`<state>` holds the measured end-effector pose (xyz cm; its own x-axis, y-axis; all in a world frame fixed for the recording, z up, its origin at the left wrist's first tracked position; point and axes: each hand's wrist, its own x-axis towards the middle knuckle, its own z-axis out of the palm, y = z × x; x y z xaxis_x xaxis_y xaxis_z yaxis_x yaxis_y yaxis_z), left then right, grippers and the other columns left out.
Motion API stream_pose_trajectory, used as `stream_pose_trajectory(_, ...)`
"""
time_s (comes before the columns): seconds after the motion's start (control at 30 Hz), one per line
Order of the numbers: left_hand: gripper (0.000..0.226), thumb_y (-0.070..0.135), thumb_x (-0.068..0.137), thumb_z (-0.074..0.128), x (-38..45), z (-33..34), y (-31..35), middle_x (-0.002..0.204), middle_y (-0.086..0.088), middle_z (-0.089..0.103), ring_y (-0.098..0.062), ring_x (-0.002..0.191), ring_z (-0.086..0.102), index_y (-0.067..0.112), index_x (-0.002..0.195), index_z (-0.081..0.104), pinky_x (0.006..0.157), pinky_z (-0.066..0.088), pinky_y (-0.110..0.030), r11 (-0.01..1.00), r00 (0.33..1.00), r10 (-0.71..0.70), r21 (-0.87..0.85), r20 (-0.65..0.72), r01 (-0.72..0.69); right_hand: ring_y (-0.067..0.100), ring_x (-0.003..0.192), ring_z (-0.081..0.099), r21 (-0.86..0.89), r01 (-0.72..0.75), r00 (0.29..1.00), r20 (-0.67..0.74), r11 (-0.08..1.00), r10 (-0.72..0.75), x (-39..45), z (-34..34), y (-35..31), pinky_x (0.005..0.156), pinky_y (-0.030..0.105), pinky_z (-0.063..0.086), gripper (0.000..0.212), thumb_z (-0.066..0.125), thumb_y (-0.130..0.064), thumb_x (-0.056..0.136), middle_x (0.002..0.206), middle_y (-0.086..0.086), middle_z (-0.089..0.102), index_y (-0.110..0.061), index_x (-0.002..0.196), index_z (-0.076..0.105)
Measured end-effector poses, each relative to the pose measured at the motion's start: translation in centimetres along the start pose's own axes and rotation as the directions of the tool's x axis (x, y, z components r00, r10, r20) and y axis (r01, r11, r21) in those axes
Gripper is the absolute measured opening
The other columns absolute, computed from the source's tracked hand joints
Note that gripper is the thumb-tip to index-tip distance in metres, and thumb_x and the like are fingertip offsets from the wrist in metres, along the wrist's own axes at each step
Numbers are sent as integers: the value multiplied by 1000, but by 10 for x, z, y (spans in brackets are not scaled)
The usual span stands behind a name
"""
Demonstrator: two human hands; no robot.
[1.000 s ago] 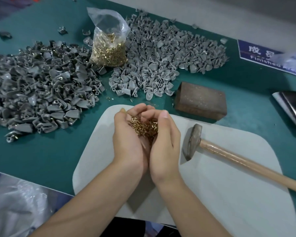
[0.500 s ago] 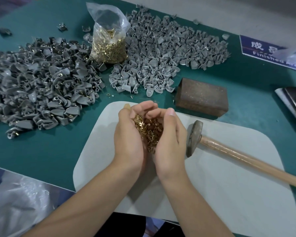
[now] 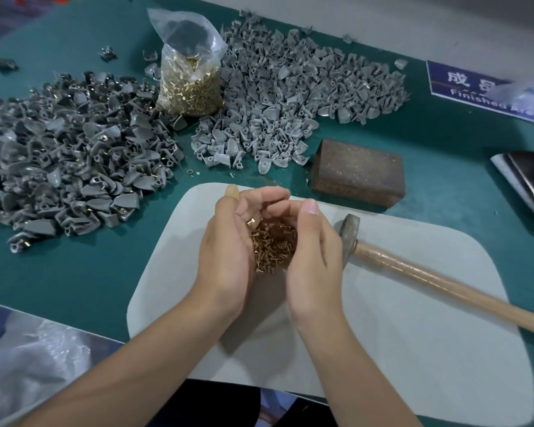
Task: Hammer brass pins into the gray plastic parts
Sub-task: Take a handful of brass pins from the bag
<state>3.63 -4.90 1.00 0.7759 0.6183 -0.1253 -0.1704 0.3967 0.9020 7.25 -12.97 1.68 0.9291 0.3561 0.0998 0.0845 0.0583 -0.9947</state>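
Both hands have drifted a touch toward the hammer and opened wider since a second ago, so more of the pin heap shows. I see the left hand and right hand cupped together, palms facing, fingers curled round a loose mound of brass pins — small, shiny gold, with flat round heads and short shanks, tangled every which way. They hang over the white mat, near its far edge. Just right of my right hand lies the hammer, dull metal head on the mat, wooden handle running off to the right. Beyond the mat sits a rusty brown block on the green table. Further back, a clear bag of pins stands upright between two heaps: lighter gray plastic parts to the right, and a darker gray pile on the left, several of those showing brass glints. A blue sign lies at the far right.
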Motion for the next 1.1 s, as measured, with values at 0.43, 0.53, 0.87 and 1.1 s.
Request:
stream_pose_trajectory(0.43,76,57,101,-3,-1,-18,13,152,8,52,-2,146,37,24,150,45,116,18,-30,996,948,35,72,315,-61,27,112,70,197,-40,997,75,980,25,0,-13,-8,100,39,51,48,27,-42,106,114,10,75,-17,111,68)
stream_pose_trajectory(0.53,71,53,104,-2,0,-28,16,151,10,53,-4,145,38,25,148,46,119,20,-33,973,958,71,190,276,-127,22,115,70,192,-66,993,110,979,45,-1,-16,-9,100,36,50,50,24,-48,104,119,5,75,-23,116,65)
stream_pose_trajectory(0.87,57,31,94,46,-12,-41,18,152,15,43,-5,144,36,26,150,42,119,31,-32,484,931,56,806,360,-340,15,122,66,90,40,983,175,995,-55,-2,-23,-13,96,39,57,66,24,-71,100,138,-1,64,-27,143,48)
stream_pose_trajectory(1.1,94,78,86,40,-15,-33,21,165,5,25,-8,155,15,14,155,33,128,9,-34,86,877,-20,875,480,-477,19,120,67,106,39,989,136,994,-53,0,-24,-12,70,37,63,60,23,-61,100,136,0,64,-26,142,48)
